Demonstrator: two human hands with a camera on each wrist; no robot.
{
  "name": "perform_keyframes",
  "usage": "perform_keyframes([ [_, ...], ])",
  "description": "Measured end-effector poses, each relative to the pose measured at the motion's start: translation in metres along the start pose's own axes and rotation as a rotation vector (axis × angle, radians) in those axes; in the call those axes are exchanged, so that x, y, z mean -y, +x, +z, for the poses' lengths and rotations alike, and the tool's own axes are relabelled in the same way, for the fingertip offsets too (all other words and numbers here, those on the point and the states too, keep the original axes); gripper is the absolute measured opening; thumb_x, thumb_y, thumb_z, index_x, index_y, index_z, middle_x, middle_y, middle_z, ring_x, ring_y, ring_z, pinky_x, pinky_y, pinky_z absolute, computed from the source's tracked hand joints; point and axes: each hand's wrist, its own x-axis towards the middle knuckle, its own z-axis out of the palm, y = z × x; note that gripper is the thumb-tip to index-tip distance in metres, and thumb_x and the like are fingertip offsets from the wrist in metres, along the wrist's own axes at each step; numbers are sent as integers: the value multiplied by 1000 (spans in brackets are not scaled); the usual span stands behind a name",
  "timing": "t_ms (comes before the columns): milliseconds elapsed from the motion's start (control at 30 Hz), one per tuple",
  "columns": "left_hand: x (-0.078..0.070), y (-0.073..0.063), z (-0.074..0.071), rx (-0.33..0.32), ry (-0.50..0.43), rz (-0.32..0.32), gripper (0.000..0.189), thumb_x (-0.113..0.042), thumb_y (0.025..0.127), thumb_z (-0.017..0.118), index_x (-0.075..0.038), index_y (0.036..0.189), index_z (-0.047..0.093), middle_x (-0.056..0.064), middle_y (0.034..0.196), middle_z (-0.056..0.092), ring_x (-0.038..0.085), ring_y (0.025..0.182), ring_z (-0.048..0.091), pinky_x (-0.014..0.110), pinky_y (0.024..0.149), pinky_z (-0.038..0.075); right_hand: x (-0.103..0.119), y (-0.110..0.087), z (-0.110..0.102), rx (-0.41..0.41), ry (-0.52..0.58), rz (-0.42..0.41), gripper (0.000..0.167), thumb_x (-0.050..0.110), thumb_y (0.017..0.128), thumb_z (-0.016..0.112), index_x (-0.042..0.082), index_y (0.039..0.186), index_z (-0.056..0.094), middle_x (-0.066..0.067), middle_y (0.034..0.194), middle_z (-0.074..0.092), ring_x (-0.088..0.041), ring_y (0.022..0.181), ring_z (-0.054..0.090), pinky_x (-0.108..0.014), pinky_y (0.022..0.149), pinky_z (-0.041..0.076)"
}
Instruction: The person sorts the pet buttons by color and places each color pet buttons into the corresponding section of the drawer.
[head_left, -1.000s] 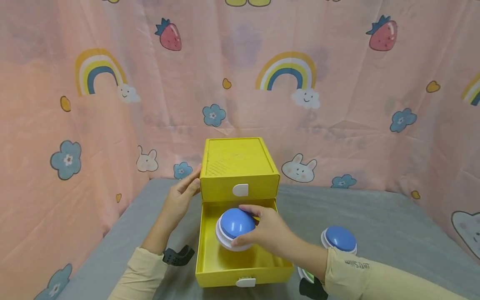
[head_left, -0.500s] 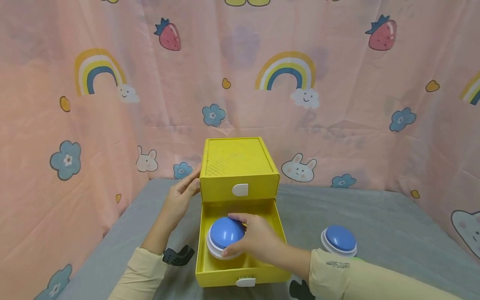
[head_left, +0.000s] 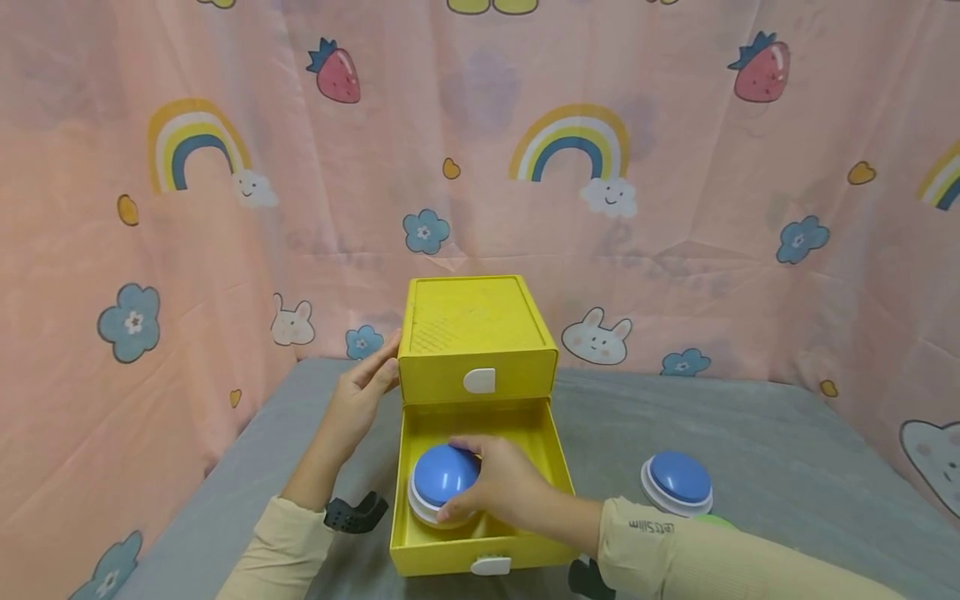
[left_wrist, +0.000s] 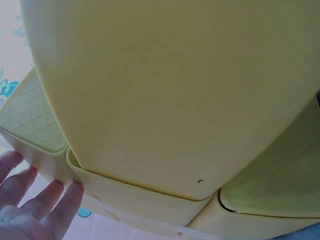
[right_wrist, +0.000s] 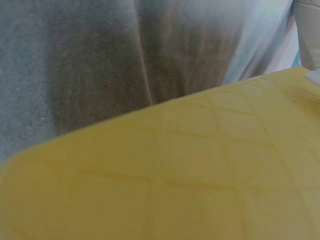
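Note:
My right hand (head_left: 510,487) grips a blue-domed buzzer button (head_left: 441,473) with a white base, thumb at the near side and fingers at the far side. Both are inside the pulled-out lower drawer (head_left: 427,557) of a yellow two-drawer box (head_left: 480,312), toward its left wall. The upper drawer is closed. On the box's left side rests my left hand (head_left: 363,392), its fingers stretched along the wall. The left wrist view has these fingertips (left_wrist: 70,197) at the box's patterned side. Only the yellow drawer wall (right_wrist: 200,165) fills the right wrist view; the buzzer is hidden there.
A second blue buzzer (head_left: 678,477) lies on the grey cloth (head_left: 787,467) right of the box. Part of something green (head_left: 716,522) shows behind the right sleeve (head_left: 675,542). A pink patterned curtain (head_left: 480,108) hangs behind and along the sides.
My right hand has moved left, down and nearer with the blue buzzer, lower into the drawer. The green thing is now mostly covered by the sleeve. My left hand stays put.

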Motion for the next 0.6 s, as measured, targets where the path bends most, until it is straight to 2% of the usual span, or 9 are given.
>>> perform_keyframes([
  [600, 0, -1, 0, -2, 2, 17, 49, -31, 106, 47, -19, 153, 41, 0, 163, 31, 20, 149, 33, 49, 114, 43, -4, 5, 5, 57, -10, -2, 86, 23, 61, 96, 2, 137, 59, -14, 137, 62, -30, 122, 60, -53, 106, 49],
])
